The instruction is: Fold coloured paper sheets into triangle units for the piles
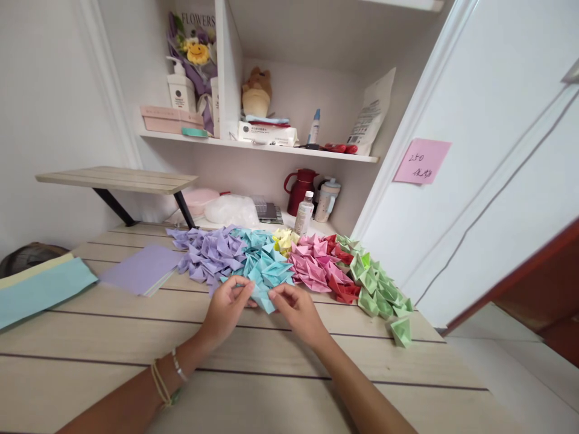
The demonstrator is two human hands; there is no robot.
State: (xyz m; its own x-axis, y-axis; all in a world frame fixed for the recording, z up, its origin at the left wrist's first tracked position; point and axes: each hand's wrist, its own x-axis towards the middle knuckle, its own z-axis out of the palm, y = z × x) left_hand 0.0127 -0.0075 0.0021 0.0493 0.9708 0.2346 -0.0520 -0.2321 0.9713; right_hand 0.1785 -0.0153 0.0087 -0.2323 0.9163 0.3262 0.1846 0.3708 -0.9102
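Observation:
My left hand (227, 308) and my right hand (296, 307) meet over the wooden table (136, 355), both pinching a folded light-blue paper piece (263, 297) between their fingertips. Just behind it lies a heap of light-blue folded pieces (265, 259). Beside that heap are purple folded pieces (210, 253) on the left, yellow ones (284, 239) behind, then pink (312, 265), red (341, 283) and green ones (380, 286) to the right.
A stack of flat purple sheets (142, 270) and blue and cream sheets (40, 288) lie at the left. A small raised shelf (117, 179), a red jug (299, 188), a bottle (304, 213) and cluttered wall shelves stand behind. A white door with a pink note (421, 160) is at the right.

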